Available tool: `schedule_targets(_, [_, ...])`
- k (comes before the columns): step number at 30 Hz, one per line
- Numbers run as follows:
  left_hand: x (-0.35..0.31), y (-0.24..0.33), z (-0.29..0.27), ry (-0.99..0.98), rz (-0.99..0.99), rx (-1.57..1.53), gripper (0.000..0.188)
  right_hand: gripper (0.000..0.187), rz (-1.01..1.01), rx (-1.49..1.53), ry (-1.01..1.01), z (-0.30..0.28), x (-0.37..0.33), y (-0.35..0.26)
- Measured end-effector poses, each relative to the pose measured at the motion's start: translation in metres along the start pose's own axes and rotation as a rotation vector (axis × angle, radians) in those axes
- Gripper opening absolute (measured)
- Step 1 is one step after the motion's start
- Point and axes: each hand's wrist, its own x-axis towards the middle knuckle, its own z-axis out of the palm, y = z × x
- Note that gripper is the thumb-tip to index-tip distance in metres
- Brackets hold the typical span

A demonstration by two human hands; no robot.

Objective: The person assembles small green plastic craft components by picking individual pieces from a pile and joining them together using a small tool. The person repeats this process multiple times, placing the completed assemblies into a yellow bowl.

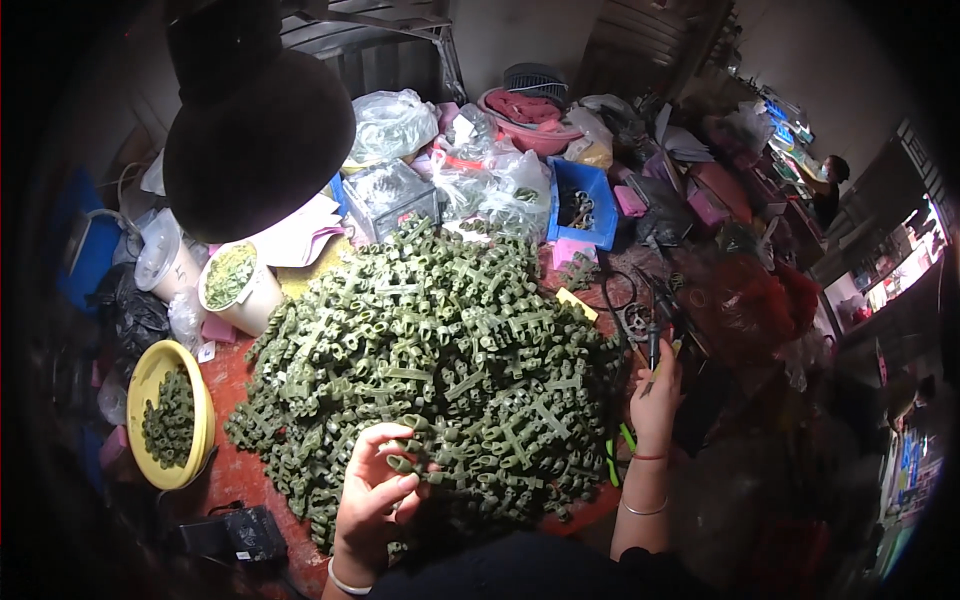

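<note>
Green parts (450, 360) lie in a broad heap on the red tabletop (225, 375); the left hand (372, 492) is at the heap's near side, its grip pinching a part (401, 463) between thumb and fingers; the right hand (655, 405) is just right of the heap, its grip grasping a slim dark tool (654, 345); near the right forearm lie bright green handles (612, 464); left of the heap, a yellow basin (165, 357) holds more green parts; behind that basin, a white bucket (262, 303) contains green pieces; a black box (235, 535) lies in front of the basin; a dark lamp (260, 140) hangs over the far left; beyond the heap are clear bags (395, 122), a blue bin (582, 238) and a pink basin (545, 140); another person (828, 192) is far off at right.
</note>
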Motion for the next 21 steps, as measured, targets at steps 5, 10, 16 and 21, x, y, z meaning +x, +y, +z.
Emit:
schedule_targets(5, [-0.003, 0.003, -0.002, 0.015, 0.006, 0.007, 0.050, 0.062, -0.015, -0.019, -0.067, 0.012, 0.000, 0.010])
schedule_targets(10, [-0.003, 0.000, -0.014, 0.060, -0.015, 0.027, 0.058, 0.064, -0.002, -0.070, -0.043, 0.013, 0.000, 0.013])
schedule_targets(16, [0.002, 0.003, -0.016, -0.026, -0.004, -0.015, 0.053, 0.064, 0.037, -0.231, -0.107, 0.009, 0.003, 0.033])
schedule_targets(21, [0.001, 0.005, -0.018, -0.048, -0.018, -0.068, 0.054, 0.048, -0.230, -0.580, 0.064, 0.005, -0.005, -0.016])
